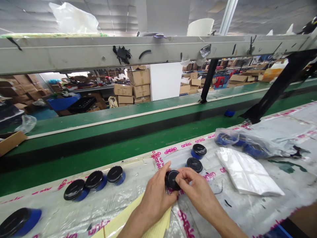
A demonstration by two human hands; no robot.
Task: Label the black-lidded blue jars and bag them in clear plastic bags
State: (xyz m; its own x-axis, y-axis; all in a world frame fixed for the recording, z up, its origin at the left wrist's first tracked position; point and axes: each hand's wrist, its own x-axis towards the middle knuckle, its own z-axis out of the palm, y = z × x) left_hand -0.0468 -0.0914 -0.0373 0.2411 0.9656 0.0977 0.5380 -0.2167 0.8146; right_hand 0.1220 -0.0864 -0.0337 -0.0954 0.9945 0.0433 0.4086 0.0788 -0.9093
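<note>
Pucks (94, 180) with black tops and blue bases lie along the plastic-sheeted bench (262, 211), one alone at near left, then three in a row. Over a yellow paper sheet (119, 228), the left hand (156, 200) and right hand (198, 188) meet, their fingers (182, 175) closed on the rim of another puck (173, 180), gripping it from both sides so its black face stays clear. Two more pucks (196, 155) sit just beyond. Rightward lie a folded white bag (247, 172) and a clear bag of blue parts (240, 142). Past the green conveyor (123, 132), cardboard boxes (138, 86) stand stacked.
</note>
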